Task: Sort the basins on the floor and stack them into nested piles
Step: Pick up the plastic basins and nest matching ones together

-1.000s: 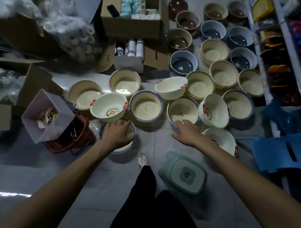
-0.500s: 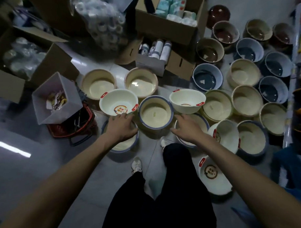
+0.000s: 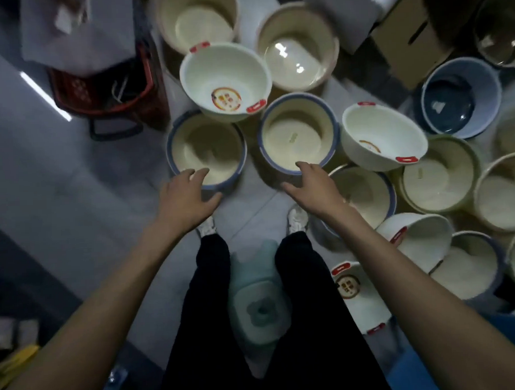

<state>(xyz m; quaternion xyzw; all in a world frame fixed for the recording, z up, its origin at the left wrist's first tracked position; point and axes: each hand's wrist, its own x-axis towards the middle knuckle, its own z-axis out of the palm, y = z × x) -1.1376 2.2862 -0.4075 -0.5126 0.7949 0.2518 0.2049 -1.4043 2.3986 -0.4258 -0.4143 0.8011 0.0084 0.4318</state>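
Basins (image 3: 208,150): cream, blue-rimmed; white ones (image 3: 217,70) bear unreadable round stickers (image 3: 226,99); left grip (image 3: 189,197) and right grip (image 3: 311,187), released, touch two near rims.

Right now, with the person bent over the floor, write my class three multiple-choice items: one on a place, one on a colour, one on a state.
1. Where is the green stool? A between the person's legs; B on a basin; C in a hand.
2. What rim colour have the left basin and right basin, just ahead of the left hand and right hand? A red; B blue; C black.
3. How does the stickered white basin sit? A upside down; B mouth up, tilted; C full of water.
Answers: A, it shows between the dark trousers; B, blue bands ring cream insides; B, its empty inside faces up at a slant.
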